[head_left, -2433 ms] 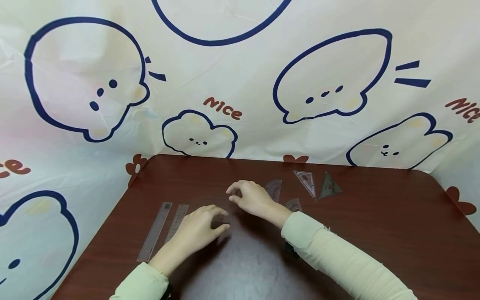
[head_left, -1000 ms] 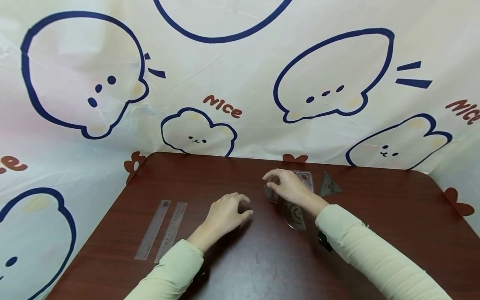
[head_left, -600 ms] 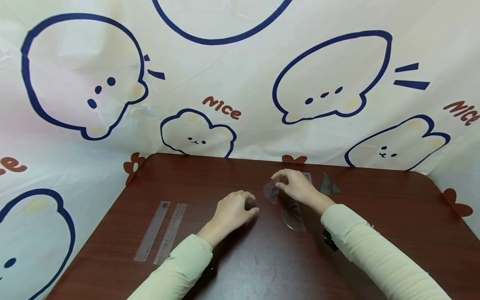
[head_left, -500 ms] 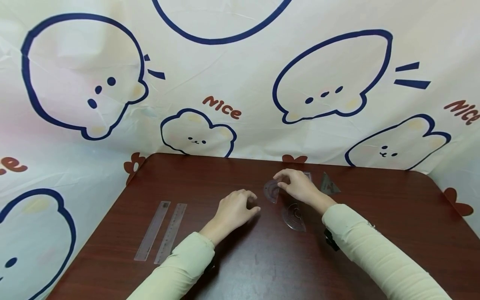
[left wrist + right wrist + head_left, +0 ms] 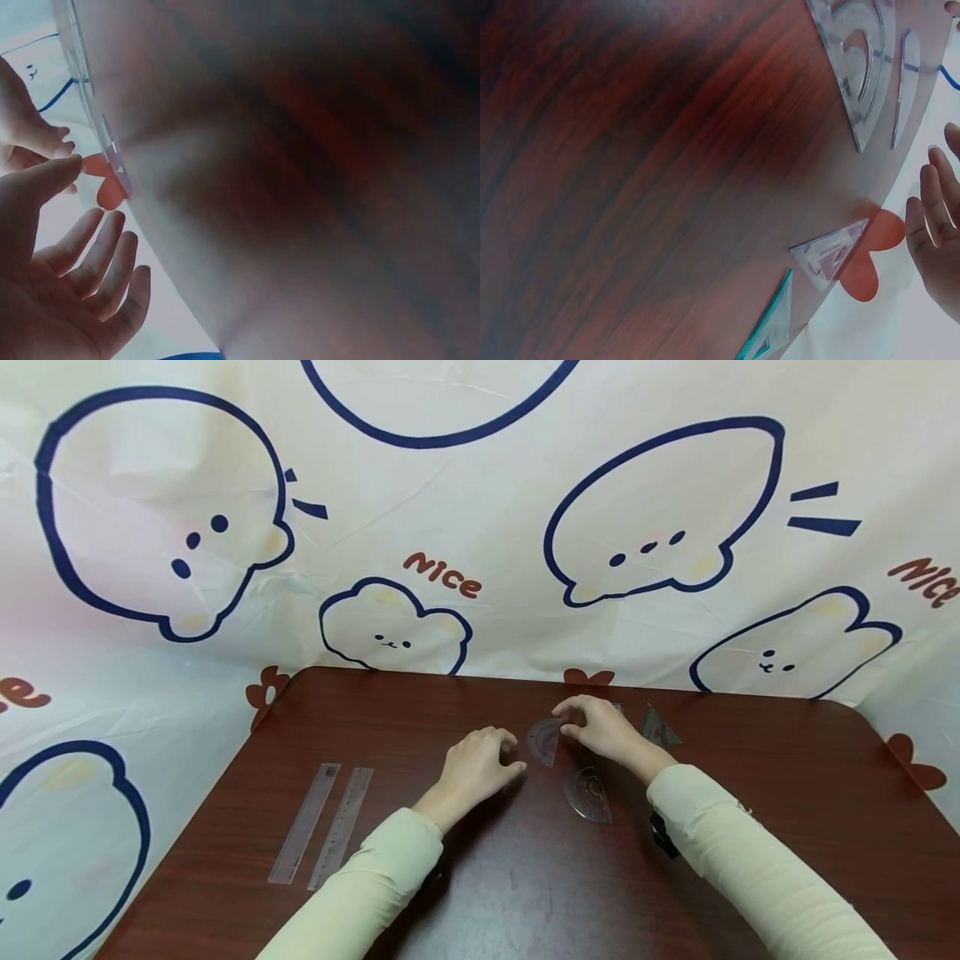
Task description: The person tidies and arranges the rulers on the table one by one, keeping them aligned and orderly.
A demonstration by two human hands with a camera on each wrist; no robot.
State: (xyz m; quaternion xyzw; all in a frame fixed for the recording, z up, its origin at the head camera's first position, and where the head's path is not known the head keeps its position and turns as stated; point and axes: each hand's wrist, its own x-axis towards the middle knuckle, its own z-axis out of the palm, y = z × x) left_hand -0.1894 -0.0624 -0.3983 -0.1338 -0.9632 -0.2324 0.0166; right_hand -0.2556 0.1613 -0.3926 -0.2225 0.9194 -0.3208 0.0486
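Observation:
In the head view my left hand (image 5: 476,768) hovers over the table left of two clear protractors, fingers loosely bent around nothing. My right hand (image 5: 603,729) is just right of the upper protractor (image 5: 542,742); its fingertips overlap that protractor's edge in view, and contact cannot be told. Below lies the lower protractor (image 5: 587,793). A clear triangle is mostly hidden behind the right hand; the right wrist view shows this triangle (image 5: 829,251) and my right hand (image 5: 937,217) with fingers extended. My left hand (image 5: 75,277) also looks empty in the left wrist view.
Two clear rulers, the outer one (image 5: 303,822) and the inner one (image 5: 340,827), lie side by side at the left of the brown table (image 5: 517,877). A greenish triangle (image 5: 660,727) lies to the right of my right hand. A printed curtain (image 5: 510,527) surrounds the table's far side.
Both hands have moved right since the earliest frame. The rulers and both protractors are less covered, while the clear triangle is mostly behind my right hand. Lately my left hand has moved slightly farther forward.

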